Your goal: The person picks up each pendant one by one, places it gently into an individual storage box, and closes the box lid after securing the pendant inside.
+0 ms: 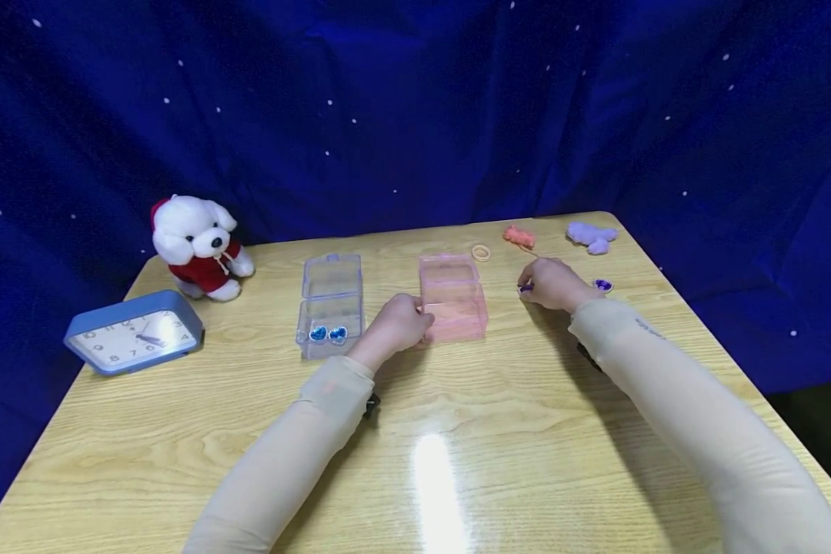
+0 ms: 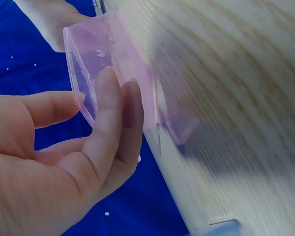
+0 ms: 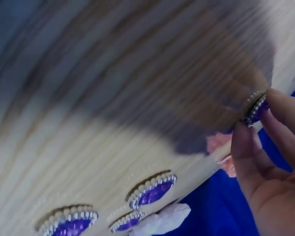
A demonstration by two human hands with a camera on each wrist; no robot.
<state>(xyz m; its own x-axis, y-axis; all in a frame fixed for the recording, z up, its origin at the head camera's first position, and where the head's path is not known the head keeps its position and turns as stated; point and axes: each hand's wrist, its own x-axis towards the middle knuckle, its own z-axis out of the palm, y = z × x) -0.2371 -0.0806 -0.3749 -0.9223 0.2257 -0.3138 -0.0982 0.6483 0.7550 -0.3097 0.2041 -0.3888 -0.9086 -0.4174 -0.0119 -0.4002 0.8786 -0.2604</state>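
My left hand (image 1: 402,323) holds the near left corner of an open pink see-through box (image 1: 457,329). In the left wrist view its fingers (image 2: 108,105) lie against the box's wall, one fingertip at the rim. To the right of the box, my right hand (image 1: 557,285) pinches a purple gem ornament (image 3: 257,109) edged with small pearly beads, between thumb and fingertips, close over the table. More bead-edged purple gems (image 3: 155,191) lie on the table beside that hand. Left of the pink box, an open clear box (image 1: 332,277) contains two blue gem ornaments (image 1: 328,334).
A beige ring (image 1: 481,252), a coral fuzzy piece (image 1: 519,236) with a thin band and a lavender fluffy piece (image 1: 592,236) lie along the table's back edge. At the left stand a blue clock (image 1: 135,331) and a white plush dog (image 1: 201,246) in red. A blue curtain hangs behind.
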